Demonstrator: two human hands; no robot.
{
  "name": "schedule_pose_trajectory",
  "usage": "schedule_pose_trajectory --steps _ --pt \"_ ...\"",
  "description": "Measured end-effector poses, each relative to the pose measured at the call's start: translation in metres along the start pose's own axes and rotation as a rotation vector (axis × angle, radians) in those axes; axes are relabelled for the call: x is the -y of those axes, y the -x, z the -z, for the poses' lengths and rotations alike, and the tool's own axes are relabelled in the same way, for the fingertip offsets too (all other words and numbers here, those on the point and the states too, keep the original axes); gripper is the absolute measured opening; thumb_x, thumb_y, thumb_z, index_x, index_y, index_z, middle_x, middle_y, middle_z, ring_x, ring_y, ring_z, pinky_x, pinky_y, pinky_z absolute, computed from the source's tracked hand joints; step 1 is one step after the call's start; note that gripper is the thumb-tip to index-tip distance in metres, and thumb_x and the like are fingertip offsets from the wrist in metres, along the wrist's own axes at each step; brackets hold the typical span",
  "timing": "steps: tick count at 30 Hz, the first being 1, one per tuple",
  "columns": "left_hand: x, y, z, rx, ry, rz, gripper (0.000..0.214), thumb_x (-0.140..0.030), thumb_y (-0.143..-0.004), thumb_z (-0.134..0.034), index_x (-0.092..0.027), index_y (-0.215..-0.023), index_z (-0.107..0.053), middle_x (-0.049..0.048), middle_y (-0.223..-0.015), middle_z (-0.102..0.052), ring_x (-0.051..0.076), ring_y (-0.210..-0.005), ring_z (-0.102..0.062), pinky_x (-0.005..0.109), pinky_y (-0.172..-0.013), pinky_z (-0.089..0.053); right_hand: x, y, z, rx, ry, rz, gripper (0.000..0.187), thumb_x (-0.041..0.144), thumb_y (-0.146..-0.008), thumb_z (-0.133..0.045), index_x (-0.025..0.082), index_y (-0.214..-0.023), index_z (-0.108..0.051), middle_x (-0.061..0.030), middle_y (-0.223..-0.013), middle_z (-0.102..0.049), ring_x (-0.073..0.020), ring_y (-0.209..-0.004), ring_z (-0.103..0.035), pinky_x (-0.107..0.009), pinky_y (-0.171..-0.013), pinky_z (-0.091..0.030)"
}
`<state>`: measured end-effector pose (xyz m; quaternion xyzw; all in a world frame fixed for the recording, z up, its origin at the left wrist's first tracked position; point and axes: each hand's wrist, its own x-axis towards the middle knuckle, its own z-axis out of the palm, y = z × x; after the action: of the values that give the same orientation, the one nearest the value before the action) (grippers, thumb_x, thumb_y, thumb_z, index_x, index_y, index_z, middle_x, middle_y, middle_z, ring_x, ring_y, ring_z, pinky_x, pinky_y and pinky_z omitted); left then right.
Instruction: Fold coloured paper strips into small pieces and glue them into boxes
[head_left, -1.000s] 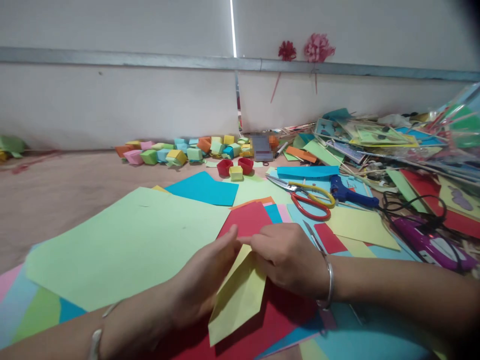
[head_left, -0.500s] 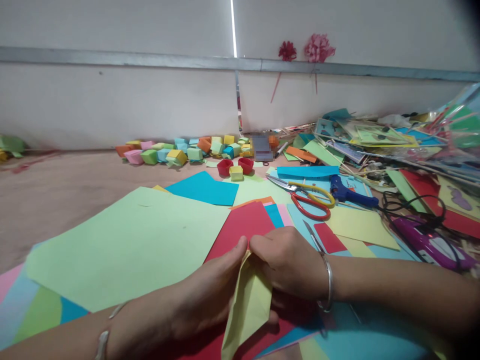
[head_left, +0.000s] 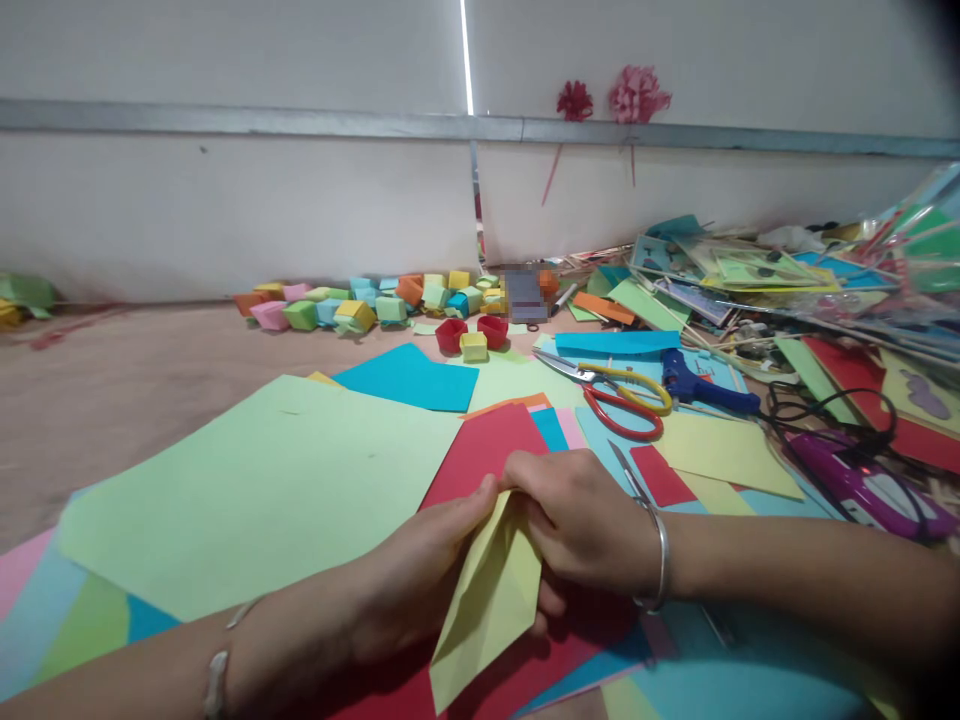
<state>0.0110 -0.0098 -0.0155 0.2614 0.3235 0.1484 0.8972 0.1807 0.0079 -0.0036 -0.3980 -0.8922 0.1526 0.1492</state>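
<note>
A folded yellow paper [head_left: 487, 605] is held between both my hands, just above a red sheet [head_left: 487, 450]. My left hand [head_left: 420, 575] grips its left side, fingers closed along the fold. My right hand [head_left: 581, 525] pinches the top right of the same paper; a metal bangle sits on that wrist. The tips of both hands meet at the paper's upper point. A large light green sheet [head_left: 247, 490] lies to the left of my hands.
Scissors [head_left: 611, 395] with red and yellow handles, a blue glue gun [head_left: 701, 385] and a purple tool [head_left: 862, 490] lie to the right. A row of small folded paper boxes [head_left: 367, 305] runs along the wall. Piled papers and sticks [head_left: 765, 275] fill the far right.
The yellow paper has been refolded narrower and turned more upright between my hands. Both hands stay at the same spot over the red sheet.
</note>
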Motion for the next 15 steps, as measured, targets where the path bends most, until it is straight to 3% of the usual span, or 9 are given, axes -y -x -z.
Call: schedule_pose_trajectory --steps 5,9,12,15 --pt "0.001 -0.002 0.005 -0.035 0.045 0.004 0.067 -0.067 -0.086 -0.047 -0.005 -0.087 -0.073 0.0157 -0.077 -0.074 0.021 -0.071 -0.070 0.030 -0.075 -0.055 0.000 -0.002 -0.002 0.026 0.136 0.016 0.011 0.020 -0.089 -0.052 0.014 -0.082 -0.058 -0.0041 -0.066 -0.064 -0.0118 -0.051 -0.044 -0.025 -0.048 -0.020" --pt "-0.001 0.000 0.005 -0.061 0.072 0.054 0.070 -0.066 -0.090 -0.040 -0.005 -0.089 -0.074 0.0147 -0.075 -0.075 0.019 -0.068 -0.071 0.029 -0.074 -0.054 -0.003 -0.001 -0.007 -0.064 0.291 0.122 0.020 0.021 -0.091 -0.049 0.015 -0.074 -0.059 -0.0032 -0.056 -0.059 -0.0117 -0.045 -0.034 -0.027 -0.047 -0.013" --pt "-0.002 0.002 0.003 -0.059 0.059 0.070 0.073 -0.067 -0.091 -0.037 -0.004 -0.088 -0.075 0.0146 -0.080 -0.075 0.018 -0.069 -0.070 0.029 -0.077 -0.054 -0.005 -0.001 -0.011 -0.112 0.286 0.192 0.023 0.021 -0.089 -0.048 0.015 -0.071 -0.060 -0.0016 -0.050 -0.054 -0.0110 -0.044 -0.027 -0.027 -0.046 -0.012" --pt "-0.003 0.002 0.003 -0.078 0.081 0.079 0.076 -0.071 -0.087 -0.041 -0.003 -0.090 -0.075 0.0149 -0.081 -0.075 0.019 -0.069 -0.071 0.029 -0.075 -0.055 -0.006 -0.003 -0.010 -0.073 0.265 0.161 0.020 0.020 -0.087 -0.050 0.014 -0.071 -0.061 -0.0018 -0.052 -0.056 -0.0106 -0.045 -0.027 -0.026 -0.046 -0.014"
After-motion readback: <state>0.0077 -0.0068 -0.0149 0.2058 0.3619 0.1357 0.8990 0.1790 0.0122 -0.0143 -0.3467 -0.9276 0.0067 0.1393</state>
